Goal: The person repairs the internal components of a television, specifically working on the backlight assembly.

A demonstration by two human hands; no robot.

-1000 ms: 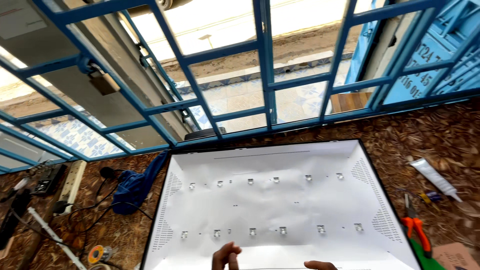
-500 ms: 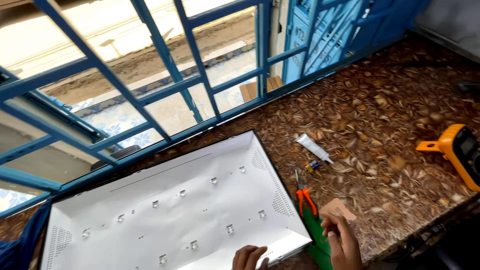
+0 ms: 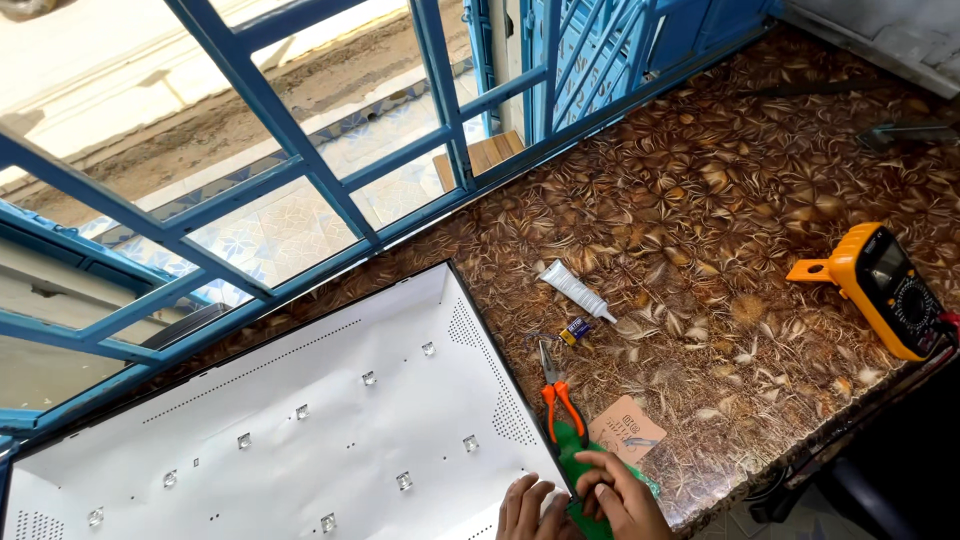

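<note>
Right hand (image 3: 622, 497), newly arrived, closed on green tool (image 3: 572, 450) beside white panel (image 3: 300, 440); left hand (image 3: 528, 510) rested with fingers loosely apart.

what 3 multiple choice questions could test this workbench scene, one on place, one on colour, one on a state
1. Where does the white tube lie?
A. on the white panel
B. on the patterned table, right of the panel
C. on the windowsill

2. What colour is the multimeter?
A. yellow-orange
B. blue
C. white

3. What is the right hand doing?
A. hanging free
B. pressing the multimeter
C. resting on a green thing at the panel's corner

Answers: 1 B, the tube rests on the brown table beside the white panel. 2 A, its case is yellow-orange. 3 C, its fingers lie on the green thing.
</note>
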